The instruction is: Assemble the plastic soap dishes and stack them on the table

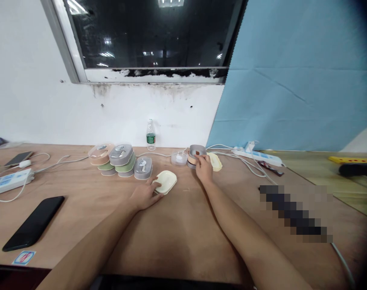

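My left hand holds the near-left edge of a shallow cream-coloured box on the table, thumb and fingers closed at its rim. Farther back, my right hand pinches the rim of an open grey box, which tops a small stack with an orange layer beneath. Right of that stack lies a pale yellow piece, partly hidden by the hand. Clear lids rest to its left. Left of my left hand stand lidded boxes: a single grey one, a grey-and-green stack and an orange-topped stack.
Against the wall stands a plastic bottle. A black phone lies at the front left, near a power strip. Another power strip and white cables run along the back right. A dark blurred object lies at the right.
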The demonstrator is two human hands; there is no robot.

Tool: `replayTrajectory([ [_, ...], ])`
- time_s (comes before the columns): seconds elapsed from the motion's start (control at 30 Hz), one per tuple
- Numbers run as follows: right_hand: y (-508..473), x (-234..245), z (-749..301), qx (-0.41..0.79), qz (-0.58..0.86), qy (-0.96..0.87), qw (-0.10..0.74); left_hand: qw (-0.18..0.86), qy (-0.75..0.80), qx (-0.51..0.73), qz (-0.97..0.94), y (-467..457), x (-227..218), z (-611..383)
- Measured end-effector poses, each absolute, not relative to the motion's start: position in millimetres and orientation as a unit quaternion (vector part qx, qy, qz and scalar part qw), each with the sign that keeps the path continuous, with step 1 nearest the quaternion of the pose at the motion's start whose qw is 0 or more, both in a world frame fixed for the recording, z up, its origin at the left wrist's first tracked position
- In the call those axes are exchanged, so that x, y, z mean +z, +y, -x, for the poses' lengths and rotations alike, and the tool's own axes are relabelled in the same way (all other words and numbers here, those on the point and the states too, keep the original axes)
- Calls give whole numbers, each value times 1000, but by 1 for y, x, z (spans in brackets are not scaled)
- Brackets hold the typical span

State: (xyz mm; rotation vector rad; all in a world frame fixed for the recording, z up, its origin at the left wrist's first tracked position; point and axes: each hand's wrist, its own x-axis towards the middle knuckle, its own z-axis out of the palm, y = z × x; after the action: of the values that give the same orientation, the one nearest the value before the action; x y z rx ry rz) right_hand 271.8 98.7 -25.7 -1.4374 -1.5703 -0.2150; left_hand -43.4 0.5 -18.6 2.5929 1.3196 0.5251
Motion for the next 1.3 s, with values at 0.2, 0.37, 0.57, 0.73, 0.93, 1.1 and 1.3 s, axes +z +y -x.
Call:
replayTrajectory([
  [0.2,99,-27,-272,-85,578,-645,492,100,445,180,-872,2,-20,44],
  [0.37,100,-27,-273,-83,554,-637,530,96,441,176,-875,1,-19,43],
  [0.57,100,-24,-272,-69,534,-633,555,95,442,173,-875,0,-17,43],
  [0.73,98,-23,-271,-63,571,-618,537,97,443,169,-875,1,-17,44],
  [0.93,90,-17,-266,-40,692,-559,454,89,441,170,-877,1,-17,43],
  [1.1,90,-18,-264,-30,715,-556,423,87,439,175,-877,1,-18,44],
  [1.3,96,-24,-267,1,731,-536,422,89,441,175,-876,1,-17,44],
])
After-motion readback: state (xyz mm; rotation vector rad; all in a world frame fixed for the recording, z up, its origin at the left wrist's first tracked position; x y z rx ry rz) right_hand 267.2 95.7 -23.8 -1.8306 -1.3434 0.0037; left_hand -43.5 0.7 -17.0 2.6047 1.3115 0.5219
